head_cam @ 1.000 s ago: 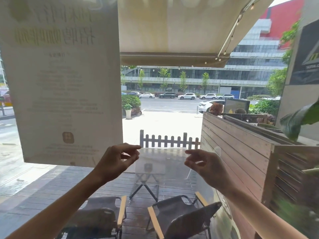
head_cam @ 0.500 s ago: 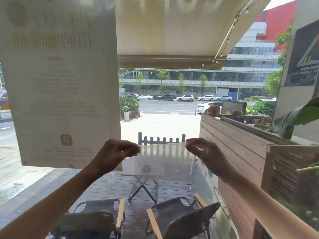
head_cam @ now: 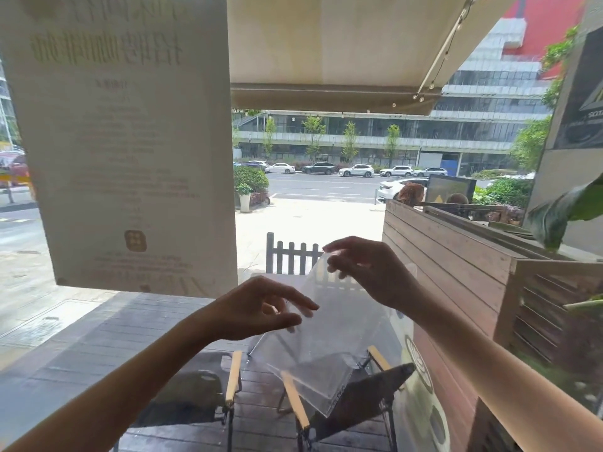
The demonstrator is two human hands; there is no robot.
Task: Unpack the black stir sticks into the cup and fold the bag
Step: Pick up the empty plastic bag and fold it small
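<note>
The clear plastic bag [head_cam: 321, 347] hangs tilted in mid-air before the window. The right hand [head_cam: 368, 272] pinches its top corner at 1 o'clock; the left hand [head_cam: 257, 308] pinches its edge at 9 o'clock.

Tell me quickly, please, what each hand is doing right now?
Left hand: fingers loosely curled at the edge of the clear, empty plastic bag; grip cannot be told.
Right hand: pinching the bag's top corner.
</note>
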